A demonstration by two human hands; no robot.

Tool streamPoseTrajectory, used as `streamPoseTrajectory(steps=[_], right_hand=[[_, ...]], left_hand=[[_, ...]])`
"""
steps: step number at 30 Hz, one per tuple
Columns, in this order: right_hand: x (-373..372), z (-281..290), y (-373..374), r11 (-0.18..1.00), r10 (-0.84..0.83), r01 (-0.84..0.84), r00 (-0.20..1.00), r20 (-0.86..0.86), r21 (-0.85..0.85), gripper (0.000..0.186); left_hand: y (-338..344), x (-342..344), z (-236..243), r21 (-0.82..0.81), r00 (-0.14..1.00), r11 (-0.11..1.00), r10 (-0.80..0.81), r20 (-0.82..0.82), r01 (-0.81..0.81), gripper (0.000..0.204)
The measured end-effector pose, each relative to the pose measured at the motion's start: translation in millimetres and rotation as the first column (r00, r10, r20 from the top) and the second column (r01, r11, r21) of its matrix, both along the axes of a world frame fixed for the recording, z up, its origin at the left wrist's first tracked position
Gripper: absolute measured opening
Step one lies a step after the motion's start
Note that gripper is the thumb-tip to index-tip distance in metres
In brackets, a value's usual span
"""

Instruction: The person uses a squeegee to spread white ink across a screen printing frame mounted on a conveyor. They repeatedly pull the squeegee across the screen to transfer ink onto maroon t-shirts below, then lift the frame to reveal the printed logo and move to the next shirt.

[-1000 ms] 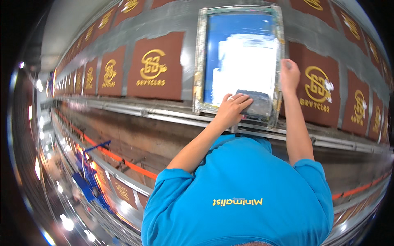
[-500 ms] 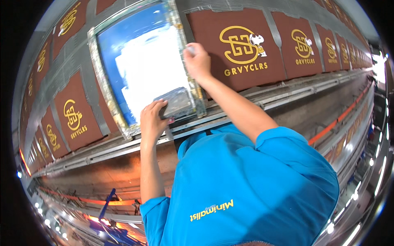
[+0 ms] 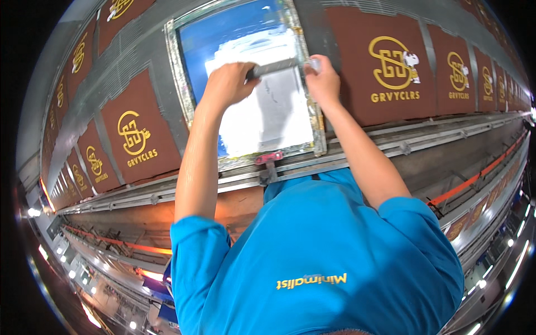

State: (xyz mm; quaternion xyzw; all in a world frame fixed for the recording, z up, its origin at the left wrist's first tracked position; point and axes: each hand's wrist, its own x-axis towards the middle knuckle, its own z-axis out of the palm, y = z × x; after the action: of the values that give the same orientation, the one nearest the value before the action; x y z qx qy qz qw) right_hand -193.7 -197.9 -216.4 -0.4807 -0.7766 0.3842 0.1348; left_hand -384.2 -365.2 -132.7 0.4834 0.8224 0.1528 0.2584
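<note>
Plainly, brown panels [image 3: 385, 67] flank the frame [image 3: 180, 61]; lamps [image 3: 518, 264] shine beyond the table [image 3: 321, 44].

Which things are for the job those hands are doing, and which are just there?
For the job:
- left hand, gripping the grey bar
- right hand, at the frame's right edge
- white patch inside the frame
- probably the brown panels beside it

Just there, it seems:
- orange strip
- bright lights
</note>
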Motion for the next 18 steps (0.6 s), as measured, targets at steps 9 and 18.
streamPoseTrajectory(steps=[9, 18], right_hand=[[-52.9, 43.3, 29.8, 0.775, 0.393, -0.275, 0.914, -0.094, 0.569, 0.050], [-86.1, 26.8, 22.5, 0.605, 0.679, -0.691, 0.707, 0.197, 0.396, 0.024]], left_hand=[[44.3, -49.3, -42.8, 0.008, 0.994, 0.997, 0.074, -0.083, -0.073, 0.033], [35.0, -19.7, -37.4, -0.017, 0.987, 0.993, 0.110, -0.117, -0.113, 0.021]])
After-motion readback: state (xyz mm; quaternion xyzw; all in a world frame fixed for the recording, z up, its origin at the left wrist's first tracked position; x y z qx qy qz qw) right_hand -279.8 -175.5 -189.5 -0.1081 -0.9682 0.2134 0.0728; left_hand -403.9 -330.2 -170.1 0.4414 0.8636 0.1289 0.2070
